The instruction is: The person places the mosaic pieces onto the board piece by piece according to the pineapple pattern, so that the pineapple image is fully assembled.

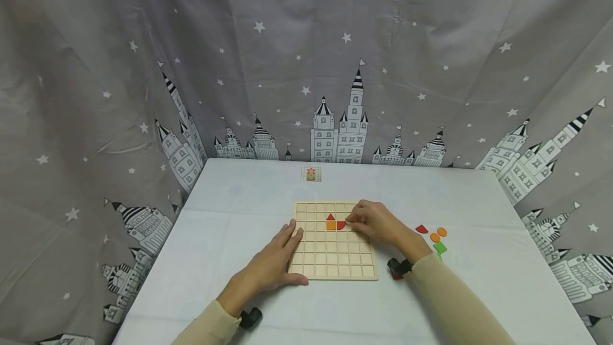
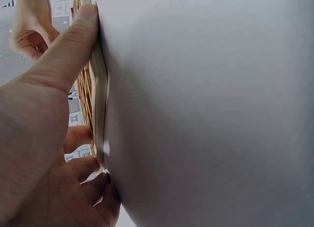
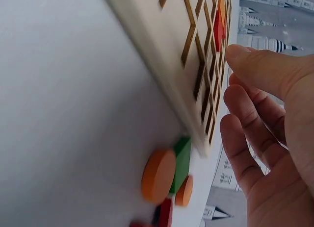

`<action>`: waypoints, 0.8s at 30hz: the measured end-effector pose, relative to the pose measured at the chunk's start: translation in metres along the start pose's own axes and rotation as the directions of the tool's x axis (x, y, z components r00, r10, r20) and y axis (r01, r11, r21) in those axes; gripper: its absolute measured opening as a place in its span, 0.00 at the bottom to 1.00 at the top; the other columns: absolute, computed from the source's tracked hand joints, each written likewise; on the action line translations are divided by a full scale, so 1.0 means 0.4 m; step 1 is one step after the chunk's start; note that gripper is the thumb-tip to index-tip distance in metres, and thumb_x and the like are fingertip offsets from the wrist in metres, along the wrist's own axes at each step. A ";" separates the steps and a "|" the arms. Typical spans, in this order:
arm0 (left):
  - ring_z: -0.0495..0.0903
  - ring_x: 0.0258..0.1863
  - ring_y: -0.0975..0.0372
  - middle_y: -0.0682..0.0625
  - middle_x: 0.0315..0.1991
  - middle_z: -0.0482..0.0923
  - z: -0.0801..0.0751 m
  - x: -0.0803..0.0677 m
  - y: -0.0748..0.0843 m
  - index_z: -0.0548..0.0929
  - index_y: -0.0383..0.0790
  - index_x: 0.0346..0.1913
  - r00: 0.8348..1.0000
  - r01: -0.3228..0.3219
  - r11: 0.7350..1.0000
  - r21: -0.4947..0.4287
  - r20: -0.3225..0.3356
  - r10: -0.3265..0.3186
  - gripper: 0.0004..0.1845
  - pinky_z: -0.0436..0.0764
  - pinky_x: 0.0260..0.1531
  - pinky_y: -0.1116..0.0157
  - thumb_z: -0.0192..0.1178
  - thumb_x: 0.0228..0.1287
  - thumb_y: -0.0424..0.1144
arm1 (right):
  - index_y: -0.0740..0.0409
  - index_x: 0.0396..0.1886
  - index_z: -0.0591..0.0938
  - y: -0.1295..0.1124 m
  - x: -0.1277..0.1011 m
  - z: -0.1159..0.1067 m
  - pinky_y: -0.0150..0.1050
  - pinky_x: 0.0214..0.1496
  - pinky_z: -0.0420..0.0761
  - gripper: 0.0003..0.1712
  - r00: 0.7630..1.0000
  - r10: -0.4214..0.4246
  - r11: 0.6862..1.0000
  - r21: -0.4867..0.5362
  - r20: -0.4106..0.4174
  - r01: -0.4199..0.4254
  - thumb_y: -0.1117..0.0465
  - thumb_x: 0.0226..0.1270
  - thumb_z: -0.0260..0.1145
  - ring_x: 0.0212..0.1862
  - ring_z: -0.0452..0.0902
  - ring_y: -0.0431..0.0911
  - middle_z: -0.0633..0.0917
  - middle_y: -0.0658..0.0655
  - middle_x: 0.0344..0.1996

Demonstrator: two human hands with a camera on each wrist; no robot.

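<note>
Wooden grid board [image 1: 333, 260] sits on the tabletop [image 1: 230, 212], left hand [image 1: 273, 262] lying flat with straight fingers against its edge. Right hand [image 1: 375, 222] pinches the red quarter-circle piece [image 1: 341, 224] beside the orange square [image 1: 331, 225].

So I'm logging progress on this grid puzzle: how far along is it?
Early. Three pieces sit in the wooden grid board: a red triangle, an orange square and a red quarter-round, at which the right hand rests. The left hand steadies the board. The loose pieces wait beside it.
</note>
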State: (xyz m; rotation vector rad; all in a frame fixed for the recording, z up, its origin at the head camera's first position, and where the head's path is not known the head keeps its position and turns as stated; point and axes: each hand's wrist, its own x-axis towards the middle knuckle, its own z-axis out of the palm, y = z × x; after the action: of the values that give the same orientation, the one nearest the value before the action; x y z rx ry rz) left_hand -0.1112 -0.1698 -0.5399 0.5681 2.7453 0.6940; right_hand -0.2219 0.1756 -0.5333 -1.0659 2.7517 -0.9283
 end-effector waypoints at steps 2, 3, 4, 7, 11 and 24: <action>0.51 0.98 0.40 0.36 0.98 0.46 -0.002 -0.001 0.002 0.59 0.35 0.95 1.000 -0.001 1.000 -0.004 -0.002 0.001 0.72 0.69 0.90 0.37 0.87 0.59 0.66 | 0.56 0.53 0.98 0.007 -0.013 -0.004 0.41 0.52 0.91 0.08 1.000 0.012 1.000 -0.001 -0.016 -0.012 0.65 0.78 0.81 0.50 0.90 0.45 0.94 0.52 0.50; 0.51 0.98 0.40 0.36 0.98 0.46 -0.002 -0.001 0.003 0.59 0.35 0.95 1.000 -0.002 1.000 -0.006 -0.003 0.002 0.72 0.69 0.90 0.37 0.87 0.59 0.66 | 0.56 0.53 0.98 0.011 -0.019 -0.006 0.41 0.51 0.91 0.08 0.999 0.022 1.000 -0.002 -0.023 -0.022 0.65 0.78 0.82 0.49 0.89 0.45 0.94 0.51 0.50; 0.51 0.98 0.40 0.36 0.98 0.46 -0.003 -0.001 0.003 0.59 0.34 0.95 1.000 -0.002 1.000 -0.006 -0.005 0.002 0.72 0.70 0.90 0.37 0.88 0.59 0.66 | 0.55 0.53 0.98 0.015 -0.025 -0.009 0.41 0.51 0.90 0.09 0.999 0.036 0.999 0.003 -0.028 -0.036 0.64 0.78 0.82 0.49 0.89 0.45 0.94 0.51 0.50; 0.51 0.98 0.40 0.36 0.98 0.46 -0.005 -0.002 0.006 0.59 0.34 0.95 1.000 0.002 1.000 0.000 -0.001 -0.002 0.72 0.69 0.91 0.37 0.87 0.59 0.67 | 0.54 0.54 0.98 0.024 -0.045 -0.017 0.42 0.52 0.89 0.09 0.997 0.066 0.998 -0.006 -0.039 -0.066 0.63 0.78 0.82 0.48 0.88 0.46 0.95 0.50 0.52; 0.51 0.98 0.40 0.36 0.98 0.46 -0.004 -0.003 0.005 0.59 0.34 0.95 1.000 0.000 1.000 0.001 -0.002 0.000 0.72 0.69 0.91 0.37 0.87 0.59 0.67 | 0.53 0.56 0.97 0.038 -0.071 -0.030 0.41 0.52 0.87 0.12 0.996 0.069 0.996 -0.046 -0.048 -0.071 0.61 0.75 0.84 0.48 0.87 0.46 0.94 0.51 0.53; 0.51 0.98 0.40 0.35 0.98 0.46 -0.003 -0.004 0.005 0.60 0.34 0.95 1.000 0.001 1.000 -0.016 -0.009 -0.001 0.72 0.68 0.91 0.37 0.88 0.58 0.65 | 0.51 0.61 0.96 0.075 -0.150 -0.067 0.49 0.61 0.89 0.23 0.985 0.167 0.981 -0.096 -0.039 -0.170 0.54 0.69 0.90 0.57 0.84 0.49 0.91 0.53 0.58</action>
State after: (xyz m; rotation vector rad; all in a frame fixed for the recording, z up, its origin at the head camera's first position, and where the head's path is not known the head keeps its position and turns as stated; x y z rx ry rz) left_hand -0.1094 -0.1694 -0.5377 0.5617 2.7456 0.7190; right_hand -0.2010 0.2445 -0.5376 -0.8193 2.8853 -0.7993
